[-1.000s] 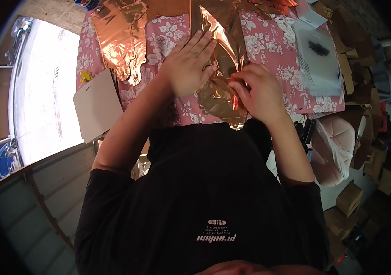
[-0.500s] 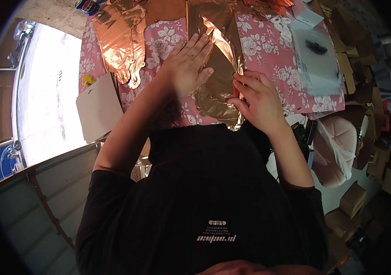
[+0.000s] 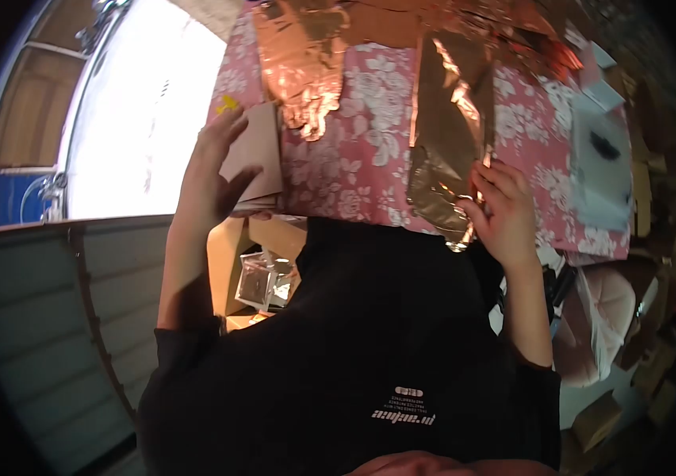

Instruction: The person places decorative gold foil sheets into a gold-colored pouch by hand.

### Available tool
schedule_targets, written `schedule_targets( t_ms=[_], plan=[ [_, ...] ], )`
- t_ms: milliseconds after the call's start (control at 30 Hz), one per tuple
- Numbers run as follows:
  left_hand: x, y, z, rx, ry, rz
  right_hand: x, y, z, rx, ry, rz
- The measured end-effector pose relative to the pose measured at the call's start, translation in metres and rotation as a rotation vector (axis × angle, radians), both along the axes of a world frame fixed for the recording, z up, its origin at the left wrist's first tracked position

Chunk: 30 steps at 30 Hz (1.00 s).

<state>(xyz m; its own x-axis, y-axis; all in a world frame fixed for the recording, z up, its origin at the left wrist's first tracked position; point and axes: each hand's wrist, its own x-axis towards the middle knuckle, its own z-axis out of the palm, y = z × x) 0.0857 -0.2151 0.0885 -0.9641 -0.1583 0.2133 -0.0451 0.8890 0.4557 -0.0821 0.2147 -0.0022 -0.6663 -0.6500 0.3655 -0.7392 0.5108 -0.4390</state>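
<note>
A flat gold foil piece [image 3: 441, 170] lies lengthwise on the table, its rounded, crinkled end at the near edge. At its right edge is my right hand [image 3: 504, 210], with thumb and fingers closed on the foil. My left hand [image 3: 223, 163] is over the left edge of a stack of pale card sheets [image 3: 258, 151], fingers and thumb spread, with nothing visible gripped. Another foil piece [image 3: 306, 67], copper-coloured with a scalloped end, lies beyond the cards.
A pink flowered cloth [image 3: 354, 166] covers the table. More orange foil [image 3: 528, 40] lies at the far side. A clear plastic bag [image 3: 599, 170] rests on the right. Below the left table edge stands an open carton [image 3: 227, 258]; a padded seat [image 3: 607, 305] is at the right.
My left hand has lifted off the gold foil and moved left to the card stack. My right hand stays at the foil's edge. The whole view has shifted and turned.
</note>
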Motion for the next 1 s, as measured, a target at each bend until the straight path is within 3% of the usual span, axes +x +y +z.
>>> schedule_targets(
  t_ms=[100,200,533,633,700,833,900,967,1000],
  plan=[
    [0.047,-0.023,-0.008,-0.230,-0.234,-0.058,0.000,0.000,0.001,0.024,0.000,-0.002],
    [0.072,-0.026,-0.028,-0.333,-0.305,-0.084,0.000,-0.001,0.004,0.057,0.018,-0.003],
    [0.096,-0.020,-0.025,-0.343,-0.217,-0.113,0.003,-0.001,0.005,0.053,0.017,-0.014],
    [0.096,-0.014,-0.019,-0.341,-0.195,-0.019,0.002,0.001,0.004,0.050,0.039,-0.029],
    [0.096,-0.009,-0.012,-0.490,-0.116,0.143,0.003,0.001,0.005,0.041,0.030,-0.012],
    [0.071,0.016,0.023,-0.563,0.271,0.187,0.002,0.004,0.001,0.005,0.003,-0.010],
    [0.036,0.044,0.036,-0.528,0.346,0.170,0.003,0.004,0.001,0.003,-0.010,-0.021],
    [-0.008,0.077,0.039,-0.309,0.507,0.001,0.002,0.005,0.001,0.023,0.011,-0.013],
    [-0.029,0.096,0.037,-0.358,0.479,-0.074,0.003,0.005,0.000,0.023,0.012,-0.022]
  ],
)
